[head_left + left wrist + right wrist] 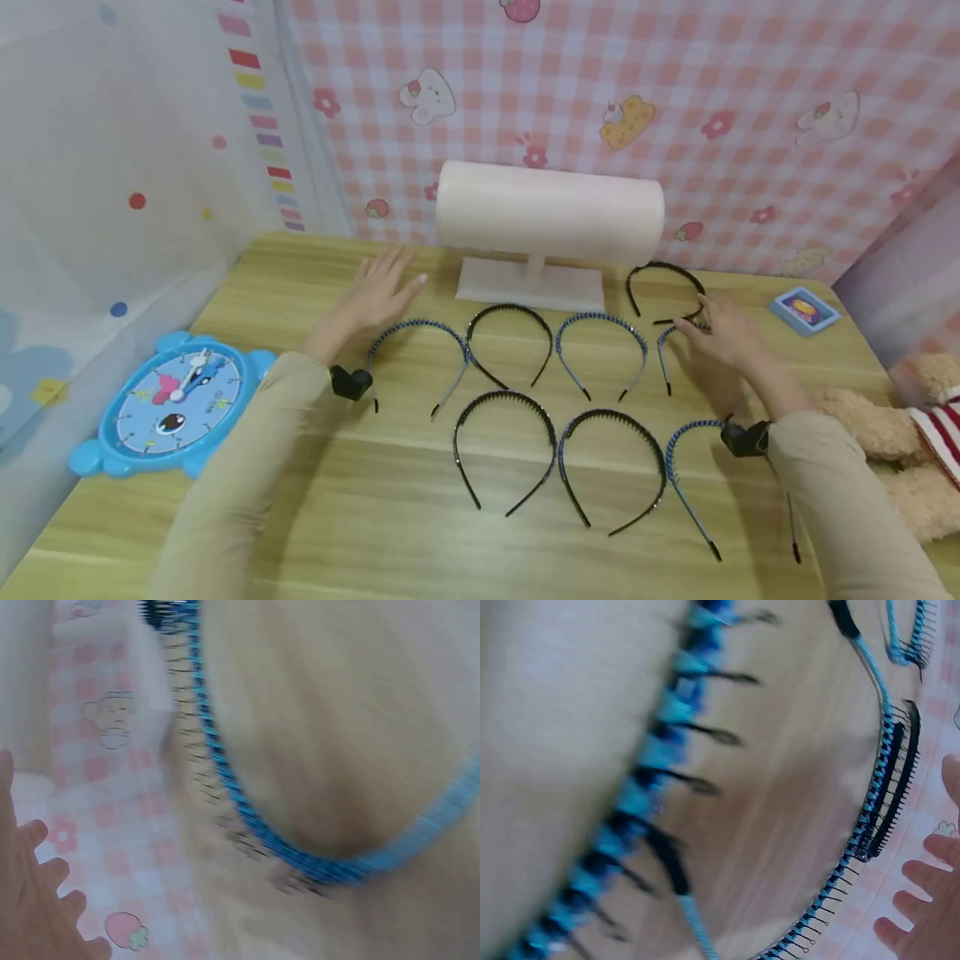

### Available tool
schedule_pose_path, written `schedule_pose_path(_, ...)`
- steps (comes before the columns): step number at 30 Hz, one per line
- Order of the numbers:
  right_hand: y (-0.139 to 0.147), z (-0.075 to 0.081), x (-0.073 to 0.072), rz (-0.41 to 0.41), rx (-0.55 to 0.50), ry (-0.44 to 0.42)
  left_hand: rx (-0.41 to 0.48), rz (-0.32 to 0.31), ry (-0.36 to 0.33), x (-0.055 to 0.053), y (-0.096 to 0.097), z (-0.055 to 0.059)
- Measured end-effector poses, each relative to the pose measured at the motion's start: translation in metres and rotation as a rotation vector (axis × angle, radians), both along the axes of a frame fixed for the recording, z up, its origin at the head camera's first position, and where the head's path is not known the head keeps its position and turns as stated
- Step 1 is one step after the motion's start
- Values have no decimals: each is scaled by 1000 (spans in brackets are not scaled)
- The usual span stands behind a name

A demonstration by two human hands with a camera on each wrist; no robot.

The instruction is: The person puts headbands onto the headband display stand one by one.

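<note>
My left hand [375, 292] is spread out over the back of the table, beyond a blue coiled headband [418, 322]; its fingers hold nothing. That headband looms large in the left wrist view. At the right, my right hand [722, 335] reaches over a blue headband [663, 357], part of which it hides. Its fingertips overlap the right leg of a black headband [667, 266] behind. Fingers [922, 877] look spread in the right wrist view. Between the hands lie a black headband [512, 307] and another blue headband [600, 316].
Closer to me lie two dark toothed headbands [504, 393] [611, 412] and a blue headband [686, 492], partly behind my right sleeve. A white roll stand [547, 212] stands at the back. Around them are a blue toy clock [180, 400], a small blue box [804, 311] and a teddy bear [870, 425].
</note>
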State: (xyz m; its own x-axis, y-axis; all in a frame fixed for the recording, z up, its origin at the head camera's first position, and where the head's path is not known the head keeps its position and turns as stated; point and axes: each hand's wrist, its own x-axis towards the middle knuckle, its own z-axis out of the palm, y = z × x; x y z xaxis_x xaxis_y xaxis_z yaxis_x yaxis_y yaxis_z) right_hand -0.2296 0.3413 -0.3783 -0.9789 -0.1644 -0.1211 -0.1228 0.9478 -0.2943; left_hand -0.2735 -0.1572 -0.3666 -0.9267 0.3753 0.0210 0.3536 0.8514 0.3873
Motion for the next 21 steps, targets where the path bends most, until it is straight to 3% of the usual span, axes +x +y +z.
schedule_pose_path(7, 9, 9, -12, -39, -75, -82, 323, -11, 10, -22, 21, 25)
schedule_pose_path(11, 12, 12, -14, -85, -168, -123, 525, -11, -66, -32, 33, 40)
schedule_pose_path(16, 15, 14, -17, -96, -175, -96, 716, -16, -130, -43, 46, 57)
schedule_pose_path(21, 14, 16, -21, -114, -144, -104, 852, 56, -205, -43, 49, 68)
